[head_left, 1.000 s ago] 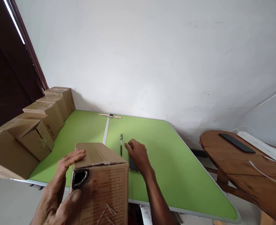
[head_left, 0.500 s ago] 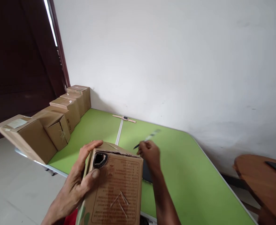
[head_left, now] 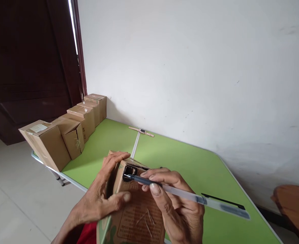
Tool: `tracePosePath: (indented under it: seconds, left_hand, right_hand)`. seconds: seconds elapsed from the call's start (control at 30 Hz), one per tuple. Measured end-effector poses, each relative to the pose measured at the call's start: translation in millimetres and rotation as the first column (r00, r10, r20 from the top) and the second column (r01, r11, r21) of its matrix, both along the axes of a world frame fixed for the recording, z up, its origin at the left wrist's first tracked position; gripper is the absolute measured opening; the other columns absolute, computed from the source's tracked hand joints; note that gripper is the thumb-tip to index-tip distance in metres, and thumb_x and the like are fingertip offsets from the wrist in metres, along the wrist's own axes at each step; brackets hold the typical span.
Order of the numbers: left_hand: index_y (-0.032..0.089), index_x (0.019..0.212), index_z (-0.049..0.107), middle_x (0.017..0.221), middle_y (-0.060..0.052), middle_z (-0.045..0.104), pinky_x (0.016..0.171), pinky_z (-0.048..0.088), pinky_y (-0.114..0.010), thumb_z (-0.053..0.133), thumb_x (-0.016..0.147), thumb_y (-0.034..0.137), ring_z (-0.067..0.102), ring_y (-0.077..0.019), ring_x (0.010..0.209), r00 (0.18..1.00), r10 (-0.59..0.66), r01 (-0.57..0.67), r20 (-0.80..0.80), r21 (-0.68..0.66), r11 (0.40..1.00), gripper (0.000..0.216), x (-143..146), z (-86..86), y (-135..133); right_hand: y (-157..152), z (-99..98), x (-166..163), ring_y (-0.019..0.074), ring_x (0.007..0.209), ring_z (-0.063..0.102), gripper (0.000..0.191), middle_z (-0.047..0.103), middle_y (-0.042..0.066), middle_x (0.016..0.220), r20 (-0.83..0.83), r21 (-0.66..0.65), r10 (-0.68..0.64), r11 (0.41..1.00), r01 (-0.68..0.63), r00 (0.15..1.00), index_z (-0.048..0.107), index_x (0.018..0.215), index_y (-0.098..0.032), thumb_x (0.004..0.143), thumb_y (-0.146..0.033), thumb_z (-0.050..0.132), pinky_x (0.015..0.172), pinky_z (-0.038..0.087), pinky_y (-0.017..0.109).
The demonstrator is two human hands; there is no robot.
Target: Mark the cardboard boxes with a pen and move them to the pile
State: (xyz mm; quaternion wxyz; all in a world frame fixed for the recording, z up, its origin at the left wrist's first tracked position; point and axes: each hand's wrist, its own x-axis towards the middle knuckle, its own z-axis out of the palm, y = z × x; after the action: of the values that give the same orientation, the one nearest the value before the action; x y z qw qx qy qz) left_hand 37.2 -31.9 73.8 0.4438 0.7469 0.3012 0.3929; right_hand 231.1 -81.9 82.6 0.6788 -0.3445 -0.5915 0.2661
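A brown cardboard box (head_left: 136,217) with printed text, a scratched arrow mark and a green patterned side is tilted up close to me. My left hand (head_left: 106,193) is wrapped round its left edge, the thumb lying on the printed face. Between the thumb and fingers of my right hand (head_left: 175,200) is a pen (head_left: 180,191) with a clear barrel and its cap fitted on the rear end. Its tip reaches the black-rimmed hole (head_left: 129,172) in the upper left corner of the box; whether it touches the rim I cannot tell.
Several cardboard boxes (head_left: 50,145) stand in a row along the left side of the green table (head_left: 108,135). A pink-strapped watch (head_left: 141,131) lies at the back edge by the white wall (head_left: 177,67). A brown round-edged surface (head_left: 292,206) stands at the right.
My right hand has come from beyond the box's right side to its face, bringing the pen tip to the hole. My left hand still grips the box; the view has shifted.
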Motion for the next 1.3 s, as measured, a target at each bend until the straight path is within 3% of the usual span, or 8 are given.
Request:
tracePosePath:
  seconds: [0.37,0.57,0.77,0.83,0.87,0.97,1.13,1.3]
  left_hand:
    - [0.040,0.159,0.035,0.162,-0.005,0.041,0.128,0.017,-0.067,0.068,0.092,0.036,0.028,-0.0420,0.154,1.000,-0.016,0.017,-0.016,0.054,0.998,0.075,1.7,-1.8,0.5]
    - [0.037,0.160,0.035,0.163,-0.006,0.041,0.128,0.015,-0.068,0.067,0.093,0.041,0.028,-0.0440,0.155,0.999,0.000,0.002,-0.034,0.049,0.999,0.074,0.1,-3.0,0.4]
    - [0.038,0.162,0.036,0.170,-0.007,0.034,0.128,0.016,-0.071,0.066,0.094,0.054,0.016,-0.0473,0.160,0.999,0.027,-0.027,-0.041,0.004,1.000,0.076,-6.6,-10.7,0.3]
    - [0.040,0.162,0.036,0.170,-0.006,0.034,0.127,0.020,-0.072,0.065,0.095,0.058,0.019,-0.0478,0.160,0.998,0.054,-0.055,-0.044,-0.016,0.998,0.075,-10.2,-12.4,-1.2]
    - [0.041,0.162,0.036,0.171,-0.005,0.033,0.126,0.023,-0.071,0.063,0.095,0.059,0.023,-0.0479,0.159,0.997,0.069,-0.070,-0.042,-0.033,0.997,0.074,-11.8,-12.4,-2.4]
    - [0.041,0.161,0.035,0.171,-0.006,0.034,0.123,0.032,-0.070,0.060,0.094,0.065,0.033,-0.0483,0.154,0.992,0.125,-0.128,-0.032,-0.120,0.985,0.076,-14.8,-8.9,-6.6]
    - [0.042,0.160,0.036,0.171,-0.005,0.036,0.120,0.038,-0.069,0.058,0.090,0.073,0.037,-0.0490,0.152,0.975,0.211,-0.221,-0.067,-0.209,0.953,0.080,-15.3,-0.2,-7.8]
    - [0.039,0.162,0.036,0.166,-0.004,0.044,0.113,0.049,-0.061,0.054,0.091,0.071,0.042,-0.0490,0.150,0.975,0.205,-0.215,-0.081,-0.141,0.966,0.079,-18.4,-3.4,-2.4]
  right_hand:
    - [1.3,7.4,5.1,0.0214,0.092,0.071,0.013,0.073,0.005,0.090,0.152,0.063,-0.056,0.997,0.047,0.987,0.072,0.101,-0.026,0.098,-0.017,0.064,0.082,0.060,0.034]
    - [-1.6,11.7,19.8,0.0133,0.067,0.066,0.010,0.070,0.002,0.088,0.093,-0.026,-0.056,0.998,0.059,0.994,0.072,0.094,-0.024,0.100,-0.023,0.065,0.055,0.054,0.024]
    - [52.5,23.8,47.7,0.0153,0.078,0.071,0.015,0.074,0.004,0.107,-0.097,-0.078,-0.202,0.978,0.195,0.975,0.063,0.100,-0.025,0.104,-0.039,0.062,0.054,0.053,0.024]
    - [86.8,13.1,61.3,0.0151,0.079,0.070,0.022,0.073,0.008,0.120,0.021,-0.212,-0.364,0.908,0.360,0.931,0.054,0.107,-0.025,0.108,-0.046,0.047,0.056,0.052,0.026]
    - [103.4,2.2,68.3,0.0136,0.076,0.069,0.025,0.073,0.007,0.119,0.230,-0.338,-0.397,0.824,0.455,0.889,0.051,0.110,-0.024,0.111,-0.045,0.037,0.058,0.053,0.025]
    - [139.5,-46.6,85.4,0.0146,0.067,0.065,0.020,0.073,0.006,0.091,0.477,-0.520,-0.317,0.651,0.553,0.820,0.061,0.099,-0.017,0.105,-0.036,0.057,0.063,0.054,0.029]
    - [149.3,-122.1,92.2,0.0223,0.102,0.071,0.028,0.071,0.008,0.122,0.716,-0.630,-0.091,0.341,0.697,0.692,0.068,0.123,-0.018,0.101,-0.037,0.070,0.088,0.062,0.043]
    - [145.3,-139.2,91.9,0.0250,0.110,0.070,0.033,0.069,0.010,0.130,0.789,-0.604,0.044,0.236,0.761,0.613,0.067,0.128,-0.018,0.102,-0.037,0.069,0.094,0.061,0.047]
